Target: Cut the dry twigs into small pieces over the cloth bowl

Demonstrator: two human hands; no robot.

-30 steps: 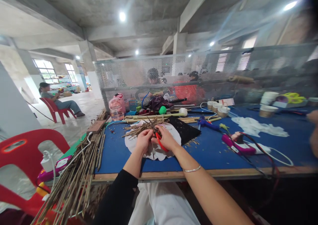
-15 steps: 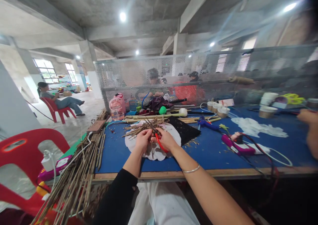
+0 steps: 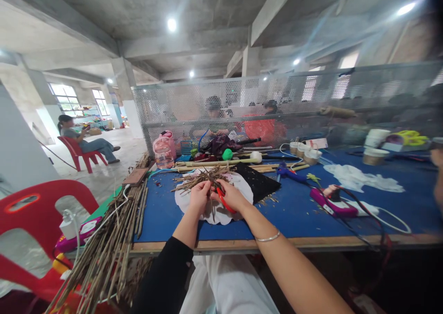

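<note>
My left hand is closed on a thin brown twig above a white scalloped cloth on the blue table. My right hand grips red-handled cutters, whose tips meet the twig right beside my left fingers. A small heap of cut twigs lies just beyond both hands. A black cloth lies under the white one to the right.
A long bundle of sticks leans off the table's left edge by a red plastic chair. A pink glue gun, a blue one, cups and a pink bottle stand around. People sit behind the mesh screen. A hand shows at the right edge.
My hands have barely moved. The person's hand at the right edge has drawn back. The seated person at far left shifted a little.
</note>
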